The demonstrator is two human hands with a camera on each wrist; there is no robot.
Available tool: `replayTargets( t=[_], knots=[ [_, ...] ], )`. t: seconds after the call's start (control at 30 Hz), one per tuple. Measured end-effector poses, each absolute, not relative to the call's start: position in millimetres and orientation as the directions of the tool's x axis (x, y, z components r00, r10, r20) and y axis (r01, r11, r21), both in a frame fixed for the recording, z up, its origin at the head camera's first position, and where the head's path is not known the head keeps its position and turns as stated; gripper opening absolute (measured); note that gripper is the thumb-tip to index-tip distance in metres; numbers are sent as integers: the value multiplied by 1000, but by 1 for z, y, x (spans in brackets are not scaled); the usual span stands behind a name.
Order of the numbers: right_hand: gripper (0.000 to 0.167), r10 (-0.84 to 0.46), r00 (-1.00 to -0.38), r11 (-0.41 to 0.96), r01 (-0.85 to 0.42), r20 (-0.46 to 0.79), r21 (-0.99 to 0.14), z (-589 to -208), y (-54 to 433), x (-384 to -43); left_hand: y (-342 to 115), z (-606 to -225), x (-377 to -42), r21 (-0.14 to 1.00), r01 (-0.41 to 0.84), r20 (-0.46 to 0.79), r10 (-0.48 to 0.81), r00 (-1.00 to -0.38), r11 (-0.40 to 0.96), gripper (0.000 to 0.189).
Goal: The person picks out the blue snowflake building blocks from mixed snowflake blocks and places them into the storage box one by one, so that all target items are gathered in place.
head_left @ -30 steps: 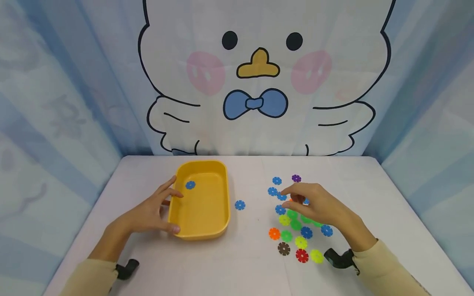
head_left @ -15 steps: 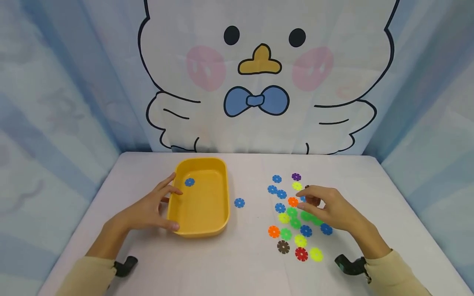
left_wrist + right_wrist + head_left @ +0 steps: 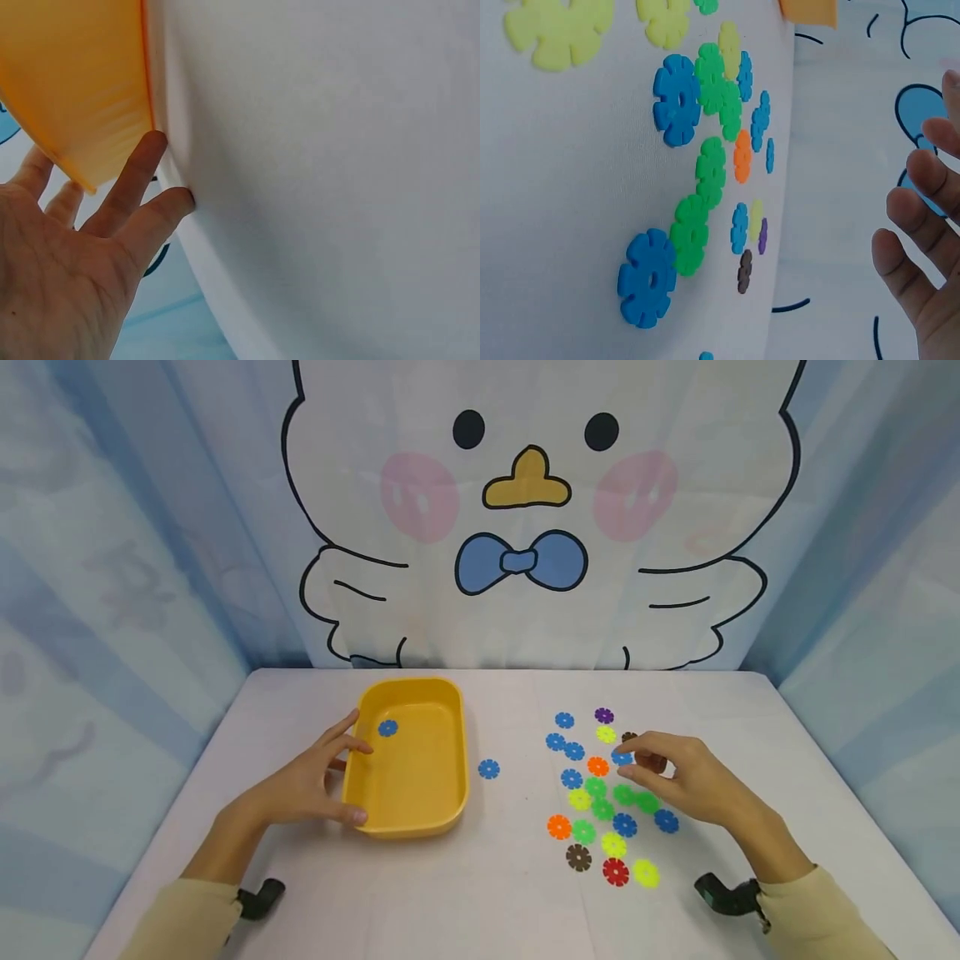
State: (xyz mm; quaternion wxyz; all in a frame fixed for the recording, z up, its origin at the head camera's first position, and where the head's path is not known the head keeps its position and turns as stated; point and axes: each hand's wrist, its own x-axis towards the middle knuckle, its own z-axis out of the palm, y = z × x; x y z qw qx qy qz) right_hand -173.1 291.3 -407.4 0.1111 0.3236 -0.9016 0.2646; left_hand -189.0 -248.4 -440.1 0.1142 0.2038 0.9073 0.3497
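Note:
In the head view the left hand [image 3: 307,785] holds the left side of a yellow tray [image 3: 405,827], fingers over the rim and thumb at the near corner. One blue flower-shaped disc [image 3: 387,728] lies inside the tray. The right hand [image 3: 686,774] is over the far right of the scattered discs. Its thumb and index finger are parted, with a blue disc [image 3: 622,757] showing between their tips, apparently on the table. In the right wrist view the fingers [image 3: 922,214] are raised, and no disc shows in them.
Several green discs [image 3: 624,794] lie near the right hand, among blue, yellow, orange, red, brown and purple ones. A lone blue disc [image 3: 489,769] sits between the tray and this group. White cloth covers the table [image 3: 465,893]; a printed curtain [image 3: 517,627] stands behind it.
The right hand has moved right, away from the left-hand blue discs, to a blue disc farther right, uncovering an orange and a yellow disc. The left hand stays at the tray.

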Motion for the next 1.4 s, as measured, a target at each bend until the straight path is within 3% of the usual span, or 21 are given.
replayTargets(
  t=[0.4, 0.77, 1.07, 1.4],
  knots=[
    [35, -485, -790, 687, -610, 375, -395, -413, 308, -165, -251, -438, -189, 675, 299, -51, 447, -893, 674, 85],
    [26, -460, -833, 716, -553, 307, -426, -419, 309, -158, -249, -440, -182, 709, 257, -90, 446, -890, 657, 83],
    [31, -464, -802, 687, -594, 376, -418, -425, 320, -154, -250, -441, -183, 702, 290, -60, 461, -886, 650, 83],
    [29, -428, -833, 705, -550, 350, -447, -442, 331, -151, -248, -440, -188, 707, 272, -83, 459, -884, 653, 83]
  ],
)
